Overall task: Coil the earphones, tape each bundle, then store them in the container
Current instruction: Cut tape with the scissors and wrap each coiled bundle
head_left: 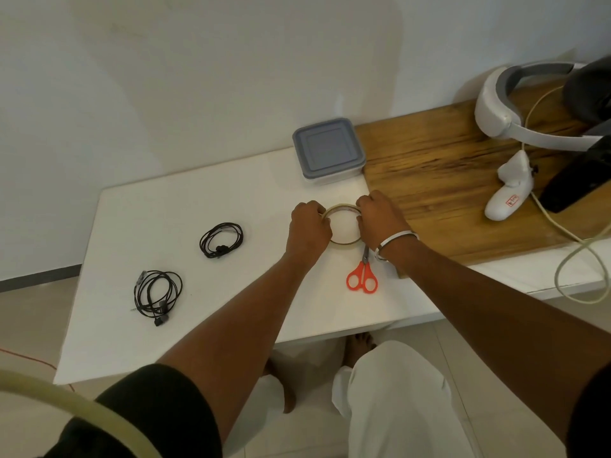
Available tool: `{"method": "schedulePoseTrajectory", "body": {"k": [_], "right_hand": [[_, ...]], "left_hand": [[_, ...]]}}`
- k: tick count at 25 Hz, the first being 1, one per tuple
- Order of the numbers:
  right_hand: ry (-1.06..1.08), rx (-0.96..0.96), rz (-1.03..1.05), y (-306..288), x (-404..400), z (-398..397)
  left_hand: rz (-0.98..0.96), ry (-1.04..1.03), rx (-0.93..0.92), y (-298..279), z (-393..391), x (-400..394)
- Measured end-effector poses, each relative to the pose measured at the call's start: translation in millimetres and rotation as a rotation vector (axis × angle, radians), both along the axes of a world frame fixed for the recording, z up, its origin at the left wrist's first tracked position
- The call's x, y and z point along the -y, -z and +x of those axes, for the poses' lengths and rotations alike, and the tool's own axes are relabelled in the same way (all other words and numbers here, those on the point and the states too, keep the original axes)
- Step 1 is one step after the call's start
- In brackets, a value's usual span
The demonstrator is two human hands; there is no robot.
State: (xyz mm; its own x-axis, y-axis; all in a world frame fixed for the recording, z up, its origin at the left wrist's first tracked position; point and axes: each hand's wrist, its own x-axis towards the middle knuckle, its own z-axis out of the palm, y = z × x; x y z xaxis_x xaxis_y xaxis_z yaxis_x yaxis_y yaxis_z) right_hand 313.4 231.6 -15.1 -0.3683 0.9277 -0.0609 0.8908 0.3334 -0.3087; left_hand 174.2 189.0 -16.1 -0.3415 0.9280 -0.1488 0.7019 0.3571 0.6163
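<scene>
Nearest the tabletop's (231,193) front left corner lay one coiled earphone bundle (158,297), a second bundle (221,240) farther in. Orange-handled scissors (363,275) sat near the front edge, tips under my right wrist. Just beyond them, my left hand (309,226) and right hand (380,219) both had fingers curled around the tape roll (342,224), gripping opposite sides. The lidded container (329,150) stood at the back edge, beside a wooden board (446,180).
</scene>
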Motion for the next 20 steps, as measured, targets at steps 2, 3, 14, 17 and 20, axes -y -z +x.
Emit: {"method": "schedulePoseTrajectory", "body": {"k": [2, 3, 14, 17, 20], "right_hand": [[0.007, -0.017, 0.005, 1, -2, -2], [0.015, -0.044, 0.001, 2, -2, -2], [0.082, -0.731, -0.364, -24, 11, -15], [0.060, -0.859, -0.463, -42, 19, -24], [0.016, -0.888, -0.465, -60, 26, -31]], "left_hand": [[0.015, 0.011, -0.007, 0, -3, 0], [0.028, 0.013, -0.003, 0, -5, 1], [0.336, 0.193, 0.007, -20, -25, 28], [0.381, 0.170, 0.000, -33, -43, 38], [0.369, 0.129, -0.009, -45, -62, 53]]}}
